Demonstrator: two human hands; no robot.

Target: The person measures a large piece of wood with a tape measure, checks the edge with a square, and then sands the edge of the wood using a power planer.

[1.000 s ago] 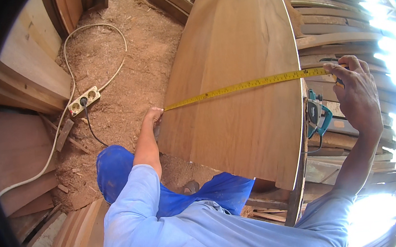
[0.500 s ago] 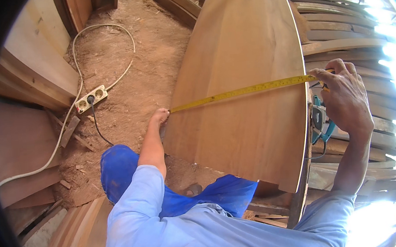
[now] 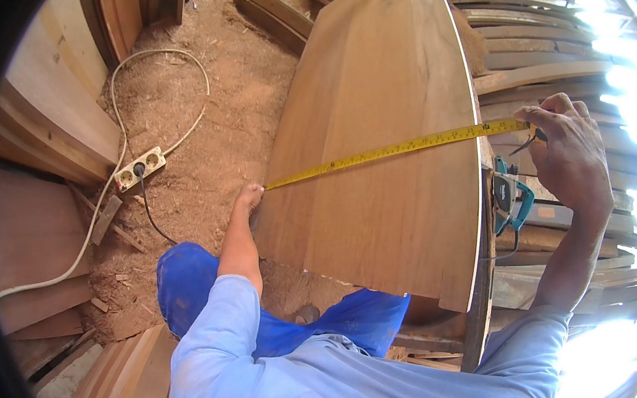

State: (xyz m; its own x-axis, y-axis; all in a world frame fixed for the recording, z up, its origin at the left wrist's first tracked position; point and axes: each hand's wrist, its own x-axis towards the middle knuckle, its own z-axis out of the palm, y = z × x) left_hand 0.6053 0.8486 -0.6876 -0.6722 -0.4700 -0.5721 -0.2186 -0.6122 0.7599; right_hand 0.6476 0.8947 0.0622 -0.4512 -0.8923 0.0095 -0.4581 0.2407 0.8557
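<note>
A wide wooden panel [image 3: 381,216] lies in front of me, with a yellow tape measure [image 3: 397,147] stretched across its width. My left hand [image 3: 251,195] is closed on the tape's end at the panel's left edge. Beyond the right edge, my right hand [image 3: 568,148] grips the tape's case, which is mostly covered by the fingers. The blade passes over the right edge and slopes slightly upward to the right. Below my right hand, a teal power planer [image 3: 510,196] rests beside the panel's right edge.
On the sawdust-covered floor at left lies a power strip [image 3: 140,169] with a black plug and a looping white cable [image 3: 118,110]. Large boards [image 3: 59,93] lean along the left side. Stacked planks [image 3: 542,66] fill the right side. Wood offcuts [image 3: 273,21] lie at the back.
My right hand has shifted a little to the right, and more blade shows past the panel's right edge. The whole scene has slid slightly left in view. My left hand keeps its hold.
</note>
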